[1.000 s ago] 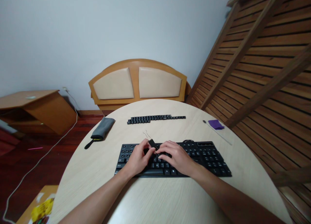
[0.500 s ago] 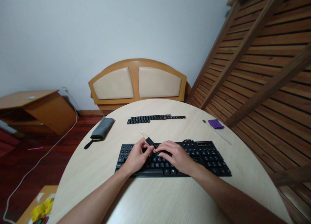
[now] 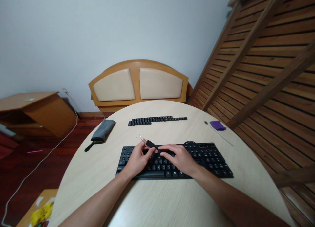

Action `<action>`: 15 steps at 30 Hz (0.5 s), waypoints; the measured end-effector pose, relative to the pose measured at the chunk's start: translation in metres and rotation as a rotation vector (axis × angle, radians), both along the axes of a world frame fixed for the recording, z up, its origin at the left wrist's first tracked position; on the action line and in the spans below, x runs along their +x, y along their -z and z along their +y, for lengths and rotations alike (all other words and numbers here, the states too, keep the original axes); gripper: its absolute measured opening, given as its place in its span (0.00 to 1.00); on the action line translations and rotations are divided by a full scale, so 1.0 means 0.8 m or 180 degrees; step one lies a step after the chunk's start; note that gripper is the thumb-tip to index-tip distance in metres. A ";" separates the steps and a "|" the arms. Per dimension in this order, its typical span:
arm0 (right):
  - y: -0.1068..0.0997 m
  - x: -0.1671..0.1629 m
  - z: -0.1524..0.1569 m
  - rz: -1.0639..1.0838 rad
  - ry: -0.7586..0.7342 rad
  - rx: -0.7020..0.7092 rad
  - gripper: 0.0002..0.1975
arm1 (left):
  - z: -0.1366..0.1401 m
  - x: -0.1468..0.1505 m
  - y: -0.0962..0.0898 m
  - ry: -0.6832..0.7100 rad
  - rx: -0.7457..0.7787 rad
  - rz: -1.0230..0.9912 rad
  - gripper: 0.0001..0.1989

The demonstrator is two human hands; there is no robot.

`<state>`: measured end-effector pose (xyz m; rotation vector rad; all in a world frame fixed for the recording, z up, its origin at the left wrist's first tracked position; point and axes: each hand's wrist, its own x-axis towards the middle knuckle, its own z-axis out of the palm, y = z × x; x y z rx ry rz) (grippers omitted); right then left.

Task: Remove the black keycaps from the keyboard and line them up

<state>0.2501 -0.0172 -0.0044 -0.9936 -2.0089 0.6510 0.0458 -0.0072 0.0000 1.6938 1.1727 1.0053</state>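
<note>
My left hand (image 3: 139,157) is closed around a keycap puller (image 3: 150,144) with a dark handle and thin wire loops that point up and to the left. Beside it, my right hand (image 3: 179,157) has its thumb and forefinger bent at the puller's near end. Whatever small dark piece they pinch there is hidden. Both hands are over a black keyboard (image 3: 152,176), which lies flat on the table. Bare key sockets show at its upper left, while the lower rows and right block carry caps. Several loose keycaps (image 3: 157,119) stand in rows behind the keyboard.
A grey pouch (image 3: 104,130) with a black loop lies at the table's left. At right are a folded purple cloth (image 3: 218,125) and a thin stick brush (image 3: 219,133). The round table (image 3: 157,200) has its far edge near a padded headboard (image 3: 161,82).
The keycap puller has tilted flatter, its wire loops swinging down and to the left. My hands have stayed nearly in place, with the right fingers shifting slightly at the puller's near end.
</note>
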 end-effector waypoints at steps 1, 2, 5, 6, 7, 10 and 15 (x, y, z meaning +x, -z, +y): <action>0.000 0.000 0.000 -0.0039 -0.0012 0.0025 0.10 | 0.000 0.000 0.000 0.0012 0.0024 -0.0024 0.08; 0.000 0.000 0.000 -0.0078 -0.0013 0.0039 0.10 | 0.000 0.000 0.000 0.0025 0.0059 -0.0045 0.08; 0.000 0.000 -0.001 -0.0141 0.0012 0.0041 0.11 | -0.001 0.001 0.003 -0.0006 0.0131 -0.0051 0.08; 0.000 0.001 -0.001 -0.0133 0.0010 0.0041 0.11 | -0.001 0.001 0.003 -0.0038 0.0131 -0.0039 0.08; 0.000 0.001 -0.001 -0.0111 -0.0004 0.0041 0.11 | -0.001 0.001 0.004 -0.0070 0.0126 -0.0029 0.08; -0.001 0.001 0.000 -0.0046 -0.0001 0.0030 0.11 | 0.000 0.000 0.005 -0.0161 0.0196 -0.0061 0.08; 0.000 0.001 0.002 0.0019 0.0252 0.0023 0.09 | 0.001 -0.003 0.004 -0.0314 0.0383 0.0218 0.09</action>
